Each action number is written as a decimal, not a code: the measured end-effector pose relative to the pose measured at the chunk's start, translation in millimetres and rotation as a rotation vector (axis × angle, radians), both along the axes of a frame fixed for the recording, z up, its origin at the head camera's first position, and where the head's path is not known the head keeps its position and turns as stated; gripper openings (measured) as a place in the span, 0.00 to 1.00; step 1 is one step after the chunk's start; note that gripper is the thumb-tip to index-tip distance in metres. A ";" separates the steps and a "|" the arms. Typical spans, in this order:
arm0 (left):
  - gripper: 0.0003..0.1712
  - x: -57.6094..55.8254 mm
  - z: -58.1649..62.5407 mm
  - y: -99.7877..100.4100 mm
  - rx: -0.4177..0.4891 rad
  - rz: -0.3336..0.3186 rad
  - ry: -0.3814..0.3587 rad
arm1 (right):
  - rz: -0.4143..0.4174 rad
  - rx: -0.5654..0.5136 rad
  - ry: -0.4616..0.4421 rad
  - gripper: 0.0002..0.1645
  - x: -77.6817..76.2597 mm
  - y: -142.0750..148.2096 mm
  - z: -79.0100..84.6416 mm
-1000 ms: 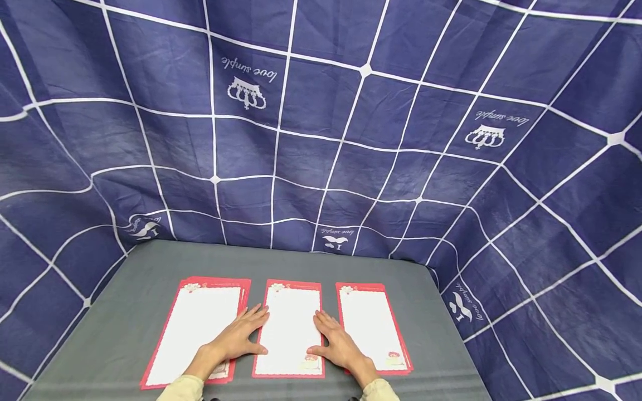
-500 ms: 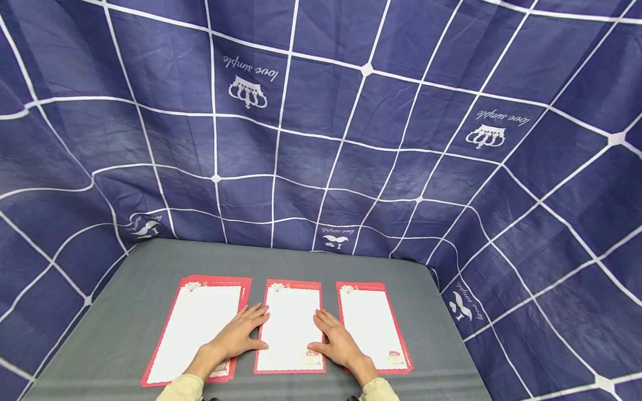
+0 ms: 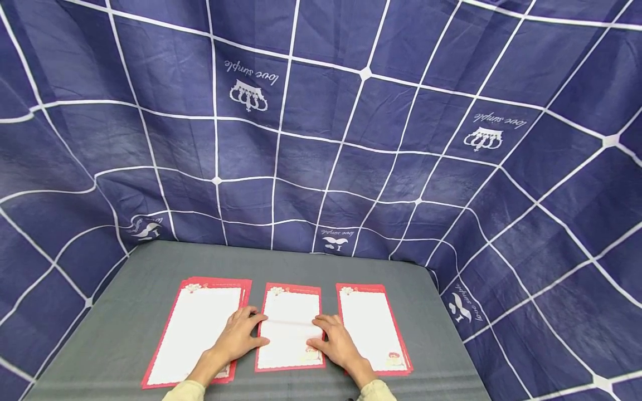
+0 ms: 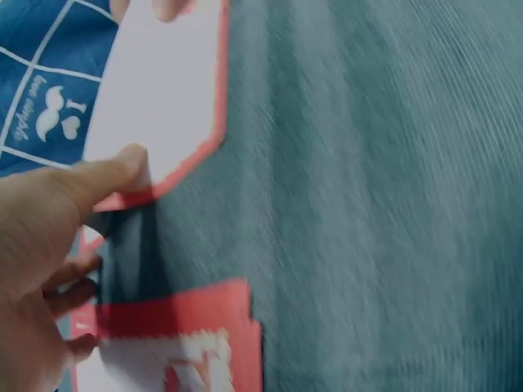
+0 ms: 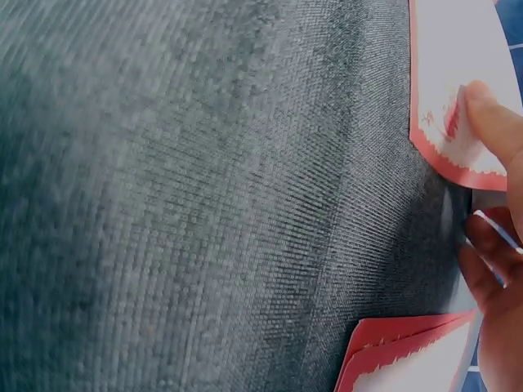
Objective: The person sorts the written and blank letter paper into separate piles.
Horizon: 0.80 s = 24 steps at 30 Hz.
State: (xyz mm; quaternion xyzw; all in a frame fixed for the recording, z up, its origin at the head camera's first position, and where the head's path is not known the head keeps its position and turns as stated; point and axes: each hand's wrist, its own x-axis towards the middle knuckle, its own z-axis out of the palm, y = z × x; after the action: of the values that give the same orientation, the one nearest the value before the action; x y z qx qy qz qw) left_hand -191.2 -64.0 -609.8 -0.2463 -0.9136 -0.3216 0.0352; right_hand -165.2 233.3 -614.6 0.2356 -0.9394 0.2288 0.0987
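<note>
A red-bordered sheet of letter paper [image 3: 287, 305] lies between my hands in the head view, with a flower at its top left and a small picture at its bottom right. A faint crosswise bulge runs over its middle. My left hand [image 3: 236, 336] pinches its left edge; in the left wrist view the thumb [image 4: 122, 170] presses on its face while fingers go beneath. On the opposite edge, my right hand [image 3: 338, 342] pinches it likewise, and the right wrist view has that thumb [image 5: 488, 114] beside the printed picture.
To the left lies a stack of similar red-bordered sheets [image 3: 200, 323], its edges uneven, partly under my left forearm. Another stack [image 3: 368, 320] sits to the right. They rest on a grey cloth-covered table [image 3: 301, 264], with a blue checked curtain [image 3: 321, 161] behind and at the sides.
Both hands' fingers have curled in from lying flat along the middle sheet's edges and now pinch it. Its middle has bulged up and its top edge sits slightly nearer me. Side stacks stay put.
</note>
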 end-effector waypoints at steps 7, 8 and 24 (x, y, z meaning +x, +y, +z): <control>0.31 4.4 9.6 9.0 0.169 0.104 -0.172 | -0.021 -0.178 -0.056 0.33 -1.6 -5.0 -3.3; 0.32 4.3 10.4 9.7 0.229 0.103 -0.222 | -0.033 -0.226 -0.091 0.35 -1.7 -5.8 -3.9; 0.18 6.1 7.5 18.0 0.890 0.331 -0.631 | -0.457 -0.849 -0.406 0.26 -2.8 -15.7 6.6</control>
State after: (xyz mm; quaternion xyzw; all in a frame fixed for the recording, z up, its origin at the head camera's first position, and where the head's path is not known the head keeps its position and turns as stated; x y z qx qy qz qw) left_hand -185.1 -46.0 -602.3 0.0470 -0.6827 -0.7237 -0.0892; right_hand -168.0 217.7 -608.1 -0.0854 -0.7915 0.6033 0.0486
